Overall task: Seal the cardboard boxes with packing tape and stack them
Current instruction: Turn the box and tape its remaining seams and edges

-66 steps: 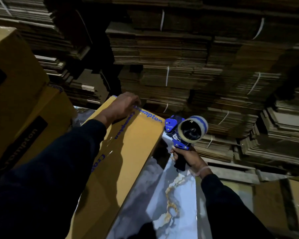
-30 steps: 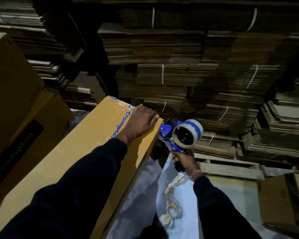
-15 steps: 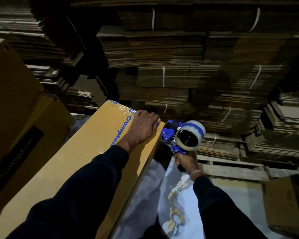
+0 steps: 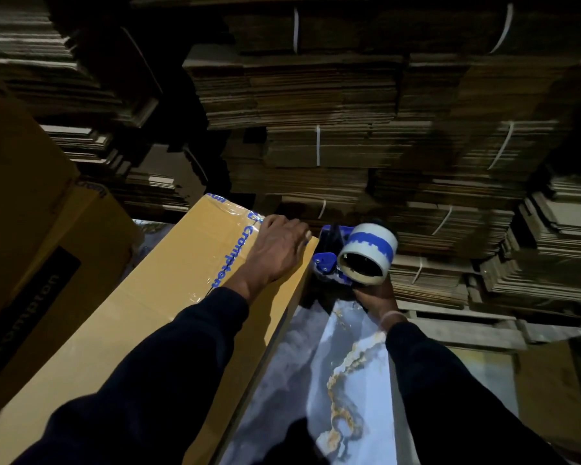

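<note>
**Left hand shifts to the far corner as the dispenser tips behind the box end**

The long cardboard box (image 4: 168, 297) lies at a slant from 7 o'clock up to 12 o'clock of the view, with the clear printed tape strip (image 4: 230, 260) already running along its top. Over the last two seconds the left hand (image 4: 275, 253) has slid from the strip's far end to the box's far right corner, where it now presses flat, fingers spread and straight. The right hand (image 4: 378, 298) grips the handle of the blue tape dispenser (image 4: 356, 256), fingers clamped round it; the dispenser has tilted, its roll's open core now facing the camera, just beside the box end at 3 o'clock of the left hand. I judge the top seam is sealed and the tape is being carried or cut down the end face, hidden from view. Stacked boxes (image 4: 31, 229) wait at 9 o'clock.
</note>
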The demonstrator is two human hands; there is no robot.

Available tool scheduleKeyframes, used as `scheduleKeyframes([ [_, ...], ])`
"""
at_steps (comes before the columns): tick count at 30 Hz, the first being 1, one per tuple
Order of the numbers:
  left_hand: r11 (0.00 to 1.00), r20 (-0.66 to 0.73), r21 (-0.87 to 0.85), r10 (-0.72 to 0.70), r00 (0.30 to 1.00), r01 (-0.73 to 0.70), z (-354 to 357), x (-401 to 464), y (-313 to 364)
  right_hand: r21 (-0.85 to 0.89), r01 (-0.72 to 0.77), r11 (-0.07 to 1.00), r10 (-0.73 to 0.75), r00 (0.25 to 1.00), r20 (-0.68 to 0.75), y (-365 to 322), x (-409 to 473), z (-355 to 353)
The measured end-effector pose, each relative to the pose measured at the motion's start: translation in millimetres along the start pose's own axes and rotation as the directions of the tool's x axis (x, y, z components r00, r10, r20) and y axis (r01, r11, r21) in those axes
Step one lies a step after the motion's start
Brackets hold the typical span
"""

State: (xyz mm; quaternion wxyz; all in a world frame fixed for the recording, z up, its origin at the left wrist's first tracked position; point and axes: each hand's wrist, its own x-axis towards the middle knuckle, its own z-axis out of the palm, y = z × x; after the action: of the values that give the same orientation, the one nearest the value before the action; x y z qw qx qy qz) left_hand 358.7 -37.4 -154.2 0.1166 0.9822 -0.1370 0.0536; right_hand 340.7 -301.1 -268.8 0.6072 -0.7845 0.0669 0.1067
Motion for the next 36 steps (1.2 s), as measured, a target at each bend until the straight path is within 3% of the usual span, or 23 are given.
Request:
scheduleKeyframes([
  [2, 1.000, -0.012, -0.007, 0.004, 1.000, -0.004, 2, -1, -1, 0.022, -0.002, 1.000, 0.001, 0.999, 0.049, 8, 5, -16],
  [4, 1.000, -0.021, -0.007, 0.005, 1.000, -0.005, 3, -1, -2, 0.008, 0.005, 1.000, -0.005, 0.999, -0.047, 28, 17, -31],
  [6, 1.000, -0.023, -0.003, 0.005, 1.000, -0.005, 3, -2, -2, -0.043, -0.063, 0.997, 0.057, 0.991, -0.124, 9, 15, -29],
  [8, 1.000, -0.014, 0.008, 0.003, 1.000, -0.003, 2, -2, -1, -0.028, -0.124, 0.992, 0.121, 0.988, -0.092, -19, 11, -21],
  [10, 1.000, -0.005, 0.014, 0.002, 1.000, -0.002, 2, -2, -1, 0.072, -0.167, 0.983, 0.173, 0.981, -0.087, -38, 11, -15],
  [13, 1.000, 0.012, 0.006, -0.002, 1.000, 0.001, 2, -1, 0, -0.164, -0.098, 0.982, 0.074, 0.986, -0.148, -42, 13, -14],
  [15, 1.000, 0.014, 0.006, -0.003, 1.000, 0.003, 2, -1, -1, -0.208, -0.121, 0.971, 0.088, 0.983, -0.163, -27, 25, -21],
  [17, 1.000, 0.005, 0.004, 0.000, 1.000, 0.000, 3, -1, -3, -0.239, -0.091, 0.967, 0.065, 0.991, -0.116, -14, 39, -28],
  [23, 1.000, 0.009, 0.002, 0.010, 1.000, -0.010, 4, 1, -4, -0.141, 0.073, 0.987, -0.089, 0.990, -0.112, -71, 22, -28],
  [25, 1.000, 0.001, -0.020, 0.013, 1.000, -0.013, 4, 0, -5, -0.066, 0.063, 0.996, -0.070, 0.991, -0.115, -69, 23, -29],
  [31, 1.000, 0.001, -0.007, 0.009, 1.000, -0.009, -2, 2, -3, -0.099, -0.009, 0.995, 0.000, 0.996, -0.090, -18, 1, -16],
  [36, 0.999, 0.006, -0.049, -0.012, 1.000, 0.013, -2, 1, -5, -0.128, -0.195, 0.972, 0.188, 0.980, -0.062, -5, -18, -6],
])
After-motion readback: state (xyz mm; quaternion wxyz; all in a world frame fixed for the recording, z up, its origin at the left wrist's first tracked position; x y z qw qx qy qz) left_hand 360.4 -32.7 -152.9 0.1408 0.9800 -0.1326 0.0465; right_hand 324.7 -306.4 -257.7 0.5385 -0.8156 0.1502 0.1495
